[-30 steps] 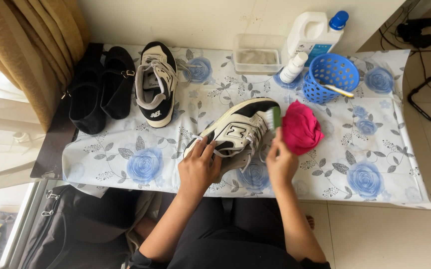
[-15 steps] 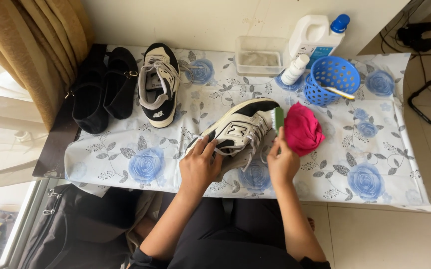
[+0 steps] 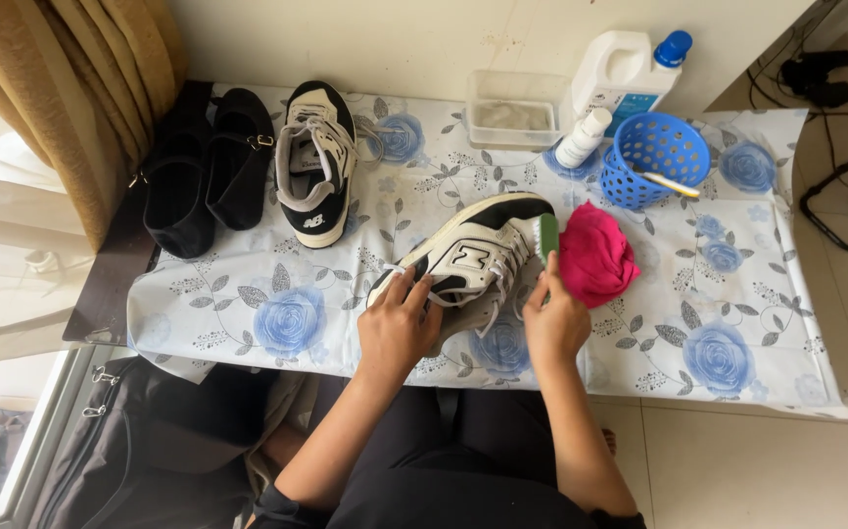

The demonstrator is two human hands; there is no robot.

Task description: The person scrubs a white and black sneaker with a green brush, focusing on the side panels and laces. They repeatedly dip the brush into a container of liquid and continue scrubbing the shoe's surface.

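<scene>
Left hand (image 3: 397,328) grips the toe end of a white/black sneaker (image 3: 468,260), fingers (image 3: 406,290) curled over its upper & clamped on it; shoe lies tilted on its side near the front-centre of the surface (image 3: 346,294), heel pointing away toward the back right. Right hand (image 3: 553,321) sits just right of the sneaker w/ fingers closed around the handle of a green brush (image 3: 548,235), whose head meets the shoe's heel/sole edge; so the shoe is between both hands, touching the left fingers directly & the right ones only via the brush. Pink cloth (image 3: 595,255) bunched just beside the brush, right side. Farther back: second matching sneaker (image 3: 316,162) upright, well apart from the held one; pair of black shoes (image 3: 209,171) to its left. Back right: blue basket (image 3: 655,160) w/ a toothbrush (image 3: 669,183) inside, small white bottle (image 3: 582,138) touching the basket, big white jug w/ blue cap (image 3: 625,73), clear tub (image 3: 514,108). Surface covered w/ a blue-rose print sheet.
</scene>
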